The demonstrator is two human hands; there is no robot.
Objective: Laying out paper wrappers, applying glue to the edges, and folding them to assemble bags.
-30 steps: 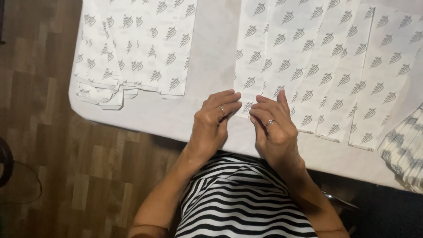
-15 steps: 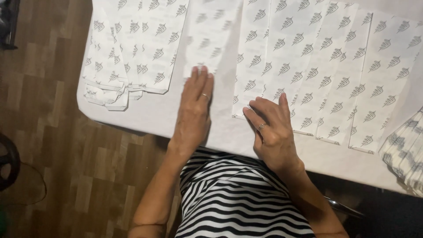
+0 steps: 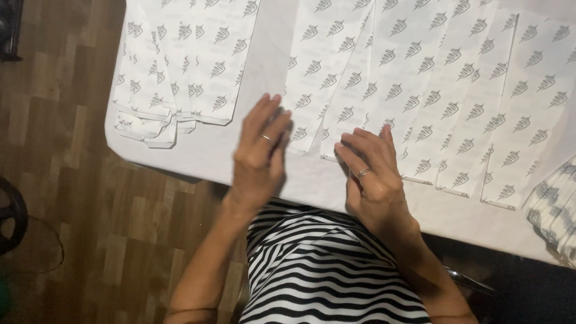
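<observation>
The left hand (image 3: 259,153) lies flat on the white tabletop (image 3: 264,60), palm down, its fingers (image 3: 267,114) straight and pressed close together, holding nothing; the fingertips rest just beside the left edge of a row of printed paper sheets (image 3: 420,78). The right hand (image 3: 372,171) rests palm down at the near edge of those sheets, fingers (image 3: 360,141) slightly spread and lying on the lower corner of one sheet, gripping nothing. Each hand wears a ring. The sheets are white with a repeated small grey leaf-like print, overlapping one another across the tabletop. A separate stack of folded sheets (image 3: 174,72) with the same print lies at the left corner of the tabletop, well apart from both hands. A striped shirt (image 3: 324,270) shows below, and a wooden floor (image 3: 66,180) lies to the left.
</observation>
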